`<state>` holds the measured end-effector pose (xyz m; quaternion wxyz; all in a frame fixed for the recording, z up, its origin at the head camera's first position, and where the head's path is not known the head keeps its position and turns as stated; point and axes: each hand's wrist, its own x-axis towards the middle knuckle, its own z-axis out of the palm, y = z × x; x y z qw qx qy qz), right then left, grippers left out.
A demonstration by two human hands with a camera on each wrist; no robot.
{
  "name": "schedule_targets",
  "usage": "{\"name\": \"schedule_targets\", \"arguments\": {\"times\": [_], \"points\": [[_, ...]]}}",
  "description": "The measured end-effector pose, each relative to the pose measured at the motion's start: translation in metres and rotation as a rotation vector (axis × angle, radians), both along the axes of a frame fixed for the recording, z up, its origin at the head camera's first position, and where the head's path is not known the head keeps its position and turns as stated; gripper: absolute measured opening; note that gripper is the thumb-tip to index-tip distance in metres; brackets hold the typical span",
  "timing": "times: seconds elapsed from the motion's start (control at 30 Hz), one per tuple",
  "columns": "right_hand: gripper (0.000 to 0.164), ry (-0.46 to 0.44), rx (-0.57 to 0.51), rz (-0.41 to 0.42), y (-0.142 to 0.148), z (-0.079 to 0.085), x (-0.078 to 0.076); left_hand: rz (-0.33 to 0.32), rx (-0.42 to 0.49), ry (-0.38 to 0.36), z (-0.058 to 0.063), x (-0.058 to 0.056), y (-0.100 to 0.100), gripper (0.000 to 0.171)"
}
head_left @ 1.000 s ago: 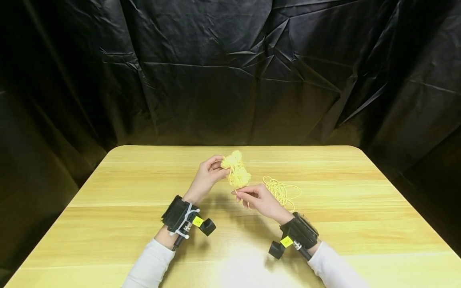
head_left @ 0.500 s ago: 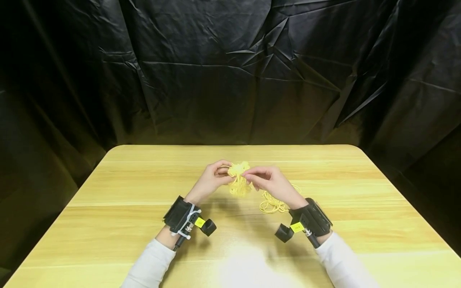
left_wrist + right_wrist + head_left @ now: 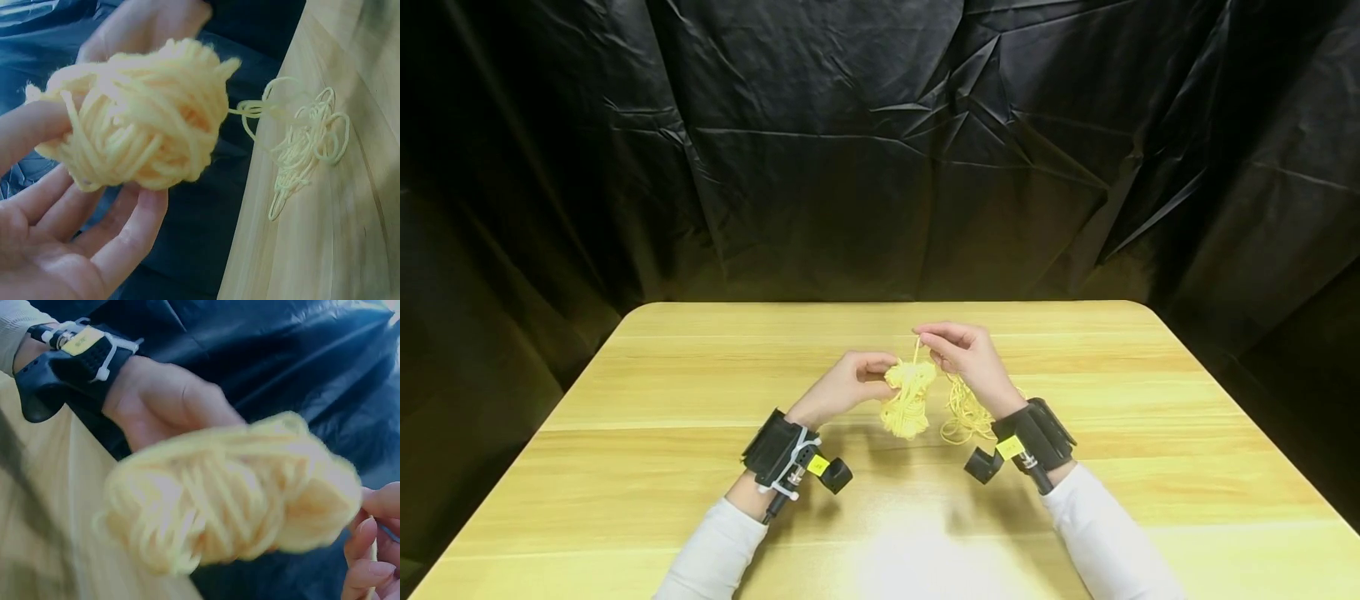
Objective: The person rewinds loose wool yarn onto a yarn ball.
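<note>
A wound bundle of yellow yarn is held up off the table in my left hand. In the left wrist view the thumb and fingers of that hand curl around the bundle's end. Just above the bundle, my right hand pinches a yarn strand between thumb and fingertips. The strand runs from there down to the top of the bundle. In the right wrist view the bundle is blurred and covers part of the left hand.
A loose tangle of yellow yarn lies on the wooden table, partly behind the right forearm. Loops trail from it toward the bundle. A black sheet hangs behind the far table edge. Each wrist wears a black strap with a camera.
My right hand has swung from below the bundle, past its right side, to above it, still pinching yarn. The left hand and bundle have shifted slightly right and down.
</note>
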<state>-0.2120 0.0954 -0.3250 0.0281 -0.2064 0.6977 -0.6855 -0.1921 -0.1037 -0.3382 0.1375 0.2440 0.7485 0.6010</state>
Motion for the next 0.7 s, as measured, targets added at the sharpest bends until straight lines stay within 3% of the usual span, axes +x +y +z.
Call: {"name": "schedule_targets", "arguments": {"times": [0.13,0.27,0.53,0.7], "points": [[0.029,-0.027,0.028,-0.030,-0.003,-0.014,-0.003,-0.026,0.027,-0.011,0.000,0.001,0.000,0.034],[0.023,-0.039,0.091,-0.043,-0.006,-0.029,0.000,-0.007,0.098,-0.017,0.000,0.002,0.000,0.035],[0.020,-0.062,0.141,0.001,-0.014,-0.048,0.014,0.152,0.189,-0.024,-0.001,0.002,0.000,0.034],[0.019,-0.042,0.149,0.092,-0.017,-0.049,0.019,0.246,0.265,-0.008,0.000,0.001,-0.001,0.031]]}}
